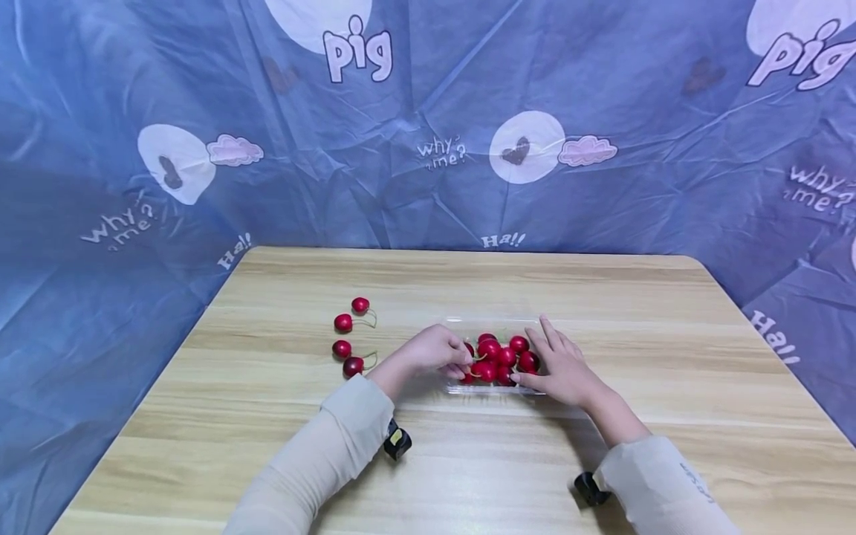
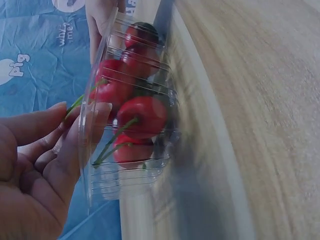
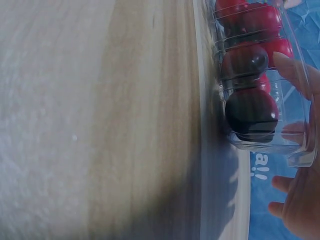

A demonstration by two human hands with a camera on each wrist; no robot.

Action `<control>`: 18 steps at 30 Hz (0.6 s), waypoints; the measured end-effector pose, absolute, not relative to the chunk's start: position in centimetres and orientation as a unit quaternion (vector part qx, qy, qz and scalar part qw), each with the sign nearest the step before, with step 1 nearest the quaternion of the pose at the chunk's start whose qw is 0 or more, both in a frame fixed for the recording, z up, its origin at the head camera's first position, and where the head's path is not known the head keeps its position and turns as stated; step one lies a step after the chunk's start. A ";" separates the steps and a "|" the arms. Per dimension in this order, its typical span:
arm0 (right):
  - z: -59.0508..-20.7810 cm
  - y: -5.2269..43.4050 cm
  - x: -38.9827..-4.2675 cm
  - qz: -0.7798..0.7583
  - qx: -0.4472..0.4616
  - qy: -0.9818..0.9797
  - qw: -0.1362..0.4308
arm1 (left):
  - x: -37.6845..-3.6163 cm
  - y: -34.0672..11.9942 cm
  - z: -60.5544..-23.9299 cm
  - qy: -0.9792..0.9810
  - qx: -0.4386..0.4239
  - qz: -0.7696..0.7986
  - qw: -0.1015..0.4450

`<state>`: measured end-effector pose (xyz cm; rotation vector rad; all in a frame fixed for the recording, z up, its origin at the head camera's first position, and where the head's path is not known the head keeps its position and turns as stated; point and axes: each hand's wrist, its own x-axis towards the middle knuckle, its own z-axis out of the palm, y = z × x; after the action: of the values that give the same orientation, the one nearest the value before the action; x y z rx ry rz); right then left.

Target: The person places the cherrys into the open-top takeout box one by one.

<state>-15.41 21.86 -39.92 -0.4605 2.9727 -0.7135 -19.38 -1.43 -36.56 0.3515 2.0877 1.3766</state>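
— So where does the clear plastic punnet (image 1: 491, 386) sit; and what has hold of it?

— Near the middle of the wooden table (image 1: 602, 297), toward the person's edge, filled with red cherries (image 1: 498, 358); the left hand (image 1: 435, 351) is at its left end and the right hand (image 1: 562, 368) at its right end, so the box lies between the two.

— And the fingers?

— The left hand's fingers (image 2: 75, 145) are curled at the rim, thumb and forefinger closing on a green stem (image 2: 107, 145) of one cherry; the right hand lies nearly flat, its fingers (image 3: 297, 80) straight against the far wall and touching it rather than gripping.

— How would such a box handle?

— Lightly, by the look of it; thin ribbed plastic that would likely flex and buckle under a squeeze, and slide easily on the smooth wood; best steadied by the short walls or the rim, as the right hand does. The fruit seems firm but bruisable, glossy and inclined to roll; the stem is the safer place to pinch.

— Anything else about?

— Four loose cherries (image 1: 351, 336) lie on the table well to the left of the box, in two pairs with stems attached; a blue printed cloth (image 1: 428, 148) hangs behind.
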 end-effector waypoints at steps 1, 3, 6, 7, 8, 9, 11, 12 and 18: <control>-40.0 21.9 -15.4 -0.230 -0.149 0.961 0.025 | -19.5 -1.4 -36.7 0.787 0.134 0.519 0.305; -40.1 21.9 -15.5 -0.232 -0.148 0.961 0.024 | -19.6 -1.4 -36.9 0.785 0.134 0.522 0.306; -40.1 21.9 -15.5 -0.233 -0.147 0.961 0.022 | -19.6 -1.4 -37.1 0.781 0.125 0.529 0.308; -40.1 21.9 -15.5 -0.232 -0.146 0.961 0.022 | -19.6 -1.4 -37.1 0.779 0.121 0.531 0.309; -40.2 21.9 -15.5 -0.233 -0.145 0.961 0.021 | -19.6 -1.3 -37.2 0.778 0.118 0.534 0.310; -40.2 21.8 -15.6 -0.233 -0.145 0.961 0.021 | -19.6 -1.3 -37.2 0.777 0.116 0.535 0.309; -40.4 21.8 -15.6 -0.233 -0.145 0.961 0.022 | -19.6 -1.3 -37.2 0.777 0.109 0.537 0.308; -40.4 21.8 -15.6 -0.235 -0.144 0.961 0.022 | -19.6 -1.3 -37.2 0.777 0.106 0.539 0.307; -40.6 21.8 -15.6 -0.246 -0.143 0.958 0.021 | -19.4 -1.4 -37.4 0.773 0.095 0.551 0.300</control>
<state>-15.60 21.76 -40.57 -0.4444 2.9708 -0.7616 -19.40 -1.39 -37.39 0.2509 2.0520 1.4629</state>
